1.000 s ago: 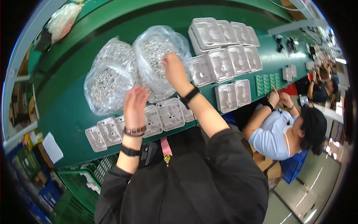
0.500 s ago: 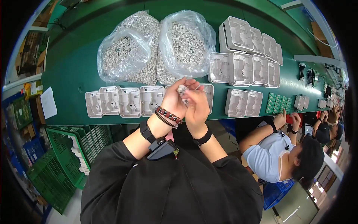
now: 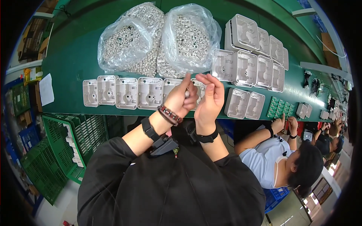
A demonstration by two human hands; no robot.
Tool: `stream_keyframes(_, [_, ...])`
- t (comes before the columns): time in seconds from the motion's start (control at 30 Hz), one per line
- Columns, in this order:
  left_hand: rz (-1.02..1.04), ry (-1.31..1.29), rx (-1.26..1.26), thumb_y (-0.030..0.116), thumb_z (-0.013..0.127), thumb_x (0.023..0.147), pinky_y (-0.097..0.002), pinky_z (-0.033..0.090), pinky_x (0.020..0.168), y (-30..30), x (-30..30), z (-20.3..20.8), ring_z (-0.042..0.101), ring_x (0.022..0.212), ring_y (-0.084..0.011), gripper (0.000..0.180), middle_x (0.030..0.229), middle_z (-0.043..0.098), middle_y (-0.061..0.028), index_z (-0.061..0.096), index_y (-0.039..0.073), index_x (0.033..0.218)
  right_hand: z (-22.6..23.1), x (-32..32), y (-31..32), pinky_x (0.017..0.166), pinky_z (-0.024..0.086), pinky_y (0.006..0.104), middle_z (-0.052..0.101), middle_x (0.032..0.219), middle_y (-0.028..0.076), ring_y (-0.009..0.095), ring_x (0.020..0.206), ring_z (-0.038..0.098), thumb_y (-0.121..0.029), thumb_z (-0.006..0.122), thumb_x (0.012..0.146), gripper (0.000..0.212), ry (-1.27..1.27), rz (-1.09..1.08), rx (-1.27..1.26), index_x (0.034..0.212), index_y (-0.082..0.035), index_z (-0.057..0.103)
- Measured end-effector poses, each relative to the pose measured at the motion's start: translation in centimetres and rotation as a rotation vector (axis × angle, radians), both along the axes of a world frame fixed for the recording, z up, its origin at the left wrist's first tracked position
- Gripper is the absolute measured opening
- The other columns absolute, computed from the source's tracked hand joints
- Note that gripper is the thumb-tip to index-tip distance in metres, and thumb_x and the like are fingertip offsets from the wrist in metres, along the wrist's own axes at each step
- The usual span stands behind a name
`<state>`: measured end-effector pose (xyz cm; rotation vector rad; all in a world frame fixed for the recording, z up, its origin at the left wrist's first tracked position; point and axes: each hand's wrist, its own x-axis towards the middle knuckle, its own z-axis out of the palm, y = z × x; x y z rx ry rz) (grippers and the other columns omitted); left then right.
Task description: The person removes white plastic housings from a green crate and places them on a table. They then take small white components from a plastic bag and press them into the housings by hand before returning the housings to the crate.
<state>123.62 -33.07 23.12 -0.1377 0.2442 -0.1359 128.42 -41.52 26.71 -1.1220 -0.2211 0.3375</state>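
My left hand is closed in front of my chest, and a small whitish part shows between its curled fingers. Just beside it, my right hand is raised with its fingers apart and slightly bent; nothing shows in it. Both hands hover over the near edge of the green table, in front of a row of white plastic housings that they partly cover. Behind them stand two clear plastic bags, the left bag and the right bag, full of small whitish parts.
Stacked white housings stand at the right, with two more housings nearer. Green circuit boards lie beside a co-worker in a light blue shirt. A paper sheet lies at left, above green crates.
My hands have drawn apart from their earlier touching position. The left has curled round the small whitish part, and the right has moved rightward and opened. The view has shifted slightly.
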Motion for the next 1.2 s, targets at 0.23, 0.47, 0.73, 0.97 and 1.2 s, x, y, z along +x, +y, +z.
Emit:
stream_keyframes(0.23, [-0.15, 0.177, 1.516, 0.024, 0.045, 0.088, -0.0222, 0.035, 0.044, -1.8, -1.2, 1.3, 0.045, 0.047, -0.0091, 0.021, 0.058, 0.048, -0.0004, 0.051, 0.007, 0.078, -1.7, -0.4, -2.8, 0.09, 0.035, 0.0339, 0.05, 0.114, 0.02, 0.024, 0.106, 0.048, -0.021, 0.043, 0.089, 0.037, 0.297, 0.172, -0.011, 0.118, 0.001, 0.04])
stream_keyframes(0.47, [-0.276, 0.035, 1.45, 0.026, 0.04, 0.089, -0.0213, 0.032, 0.043, -0.5, -2.3, 0.8, 0.042, 0.047, -0.0062, 0.025, 0.052, 0.043, 0.0012, 0.051, 0.005, 0.081, -1.2, -0.1, -3.5, 0.083, 0.038, 0.0294, 0.053, 0.109, 0.016, 0.019, 0.102, 0.05, -0.018, 0.045, 0.088, 0.029, 0.331, 0.342, -0.204, 0.109, 0.001, 0.048])
stream_keyframes(0.73, [-0.354, 0.08, 0.827, 0.029, 0.035, 0.091, -0.0181, 0.025, 0.038, 1.0, -3.0, -1.0, 0.031, 0.04, -0.0047, 0.03, 0.049, 0.037, 0.0033, 0.049, 0.004, 0.082, -2.7, 3.0, -4.3, 0.063, 0.043, 0.0278, 0.056, 0.081, 0.009, 0.021, 0.074, 0.055, -0.005, 0.059, 0.074, 0.013, -0.596, 0.604, -0.485, 0.086, -0.003, 0.054])
stream_keyframes(0.97, [-0.43, 0.141, 0.955, 0.029, 0.038, 0.09, -0.0239, 0.031, 0.036, -0.4, -2.4, -4.5, 0.04, 0.038, -0.0119, 0.027, 0.048, 0.045, -0.0017, 0.051, 0.006, 0.095, -5.3, 8.6, -3.5, 0.057, 0.044, 0.0321, 0.054, 0.078, 0.006, 0.024, 0.067, 0.054, -0.004, 0.057, 0.064, 0.011, -1.182, 0.612, -0.722, 0.074, -0.005, 0.052])
stream_keyframes(1.2, [-0.764, 0.108, 2.463, 0.024, 0.046, 0.082, -0.0431, 0.045, 0.051, -0.9, -2.2, -7.4, 0.058, 0.057, -0.0321, 0.032, 0.061, 0.058, -0.0158, 0.046, 0.018, 0.113, -9.8, 11.1, -0.8, 0.075, 0.04, 0.0306, 0.052, 0.095, 0.003, 0.019, 0.092, 0.049, -0.013, 0.053, 0.066, 0.01, -1.679, 1.014, -0.879, 0.073, -0.008, 0.057])
